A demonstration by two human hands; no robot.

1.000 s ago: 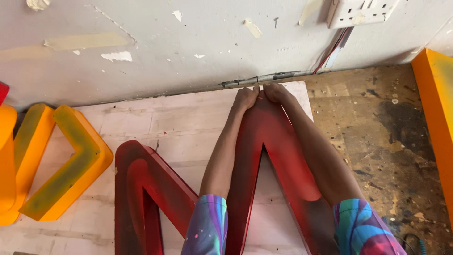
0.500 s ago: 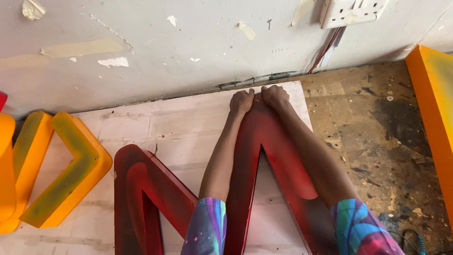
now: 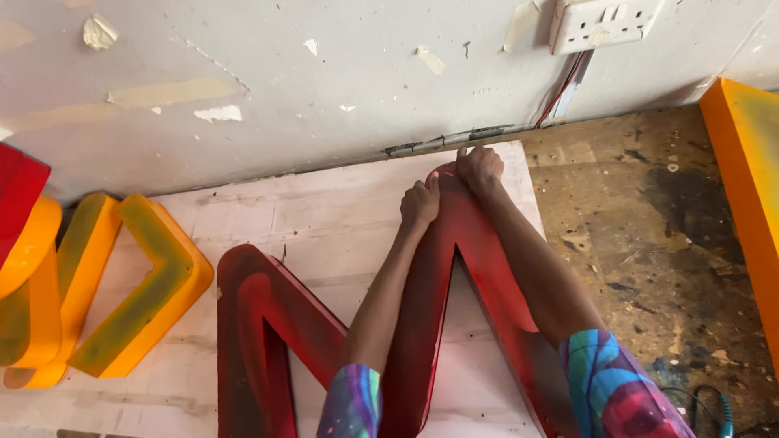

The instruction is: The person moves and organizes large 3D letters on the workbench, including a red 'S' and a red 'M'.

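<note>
Hands, left [image 3: 419, 203] and right [image 3: 479, 166], each grip clamped on red letter [image 3: 438, 276] peak

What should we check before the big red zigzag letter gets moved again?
1. Both hands on the red zigzag letter: ok. The left hand and the right hand grip its top point.
2. Letter lying flat on the white board: ok, as far as the view shows.
3. Gap to the wall: not ok, the top point is almost at it.
4. Gap to the orange letter: ok, they are apart.
5. Cable on the floor by the right sleeve: cannot tell if it is in the way.
</note>
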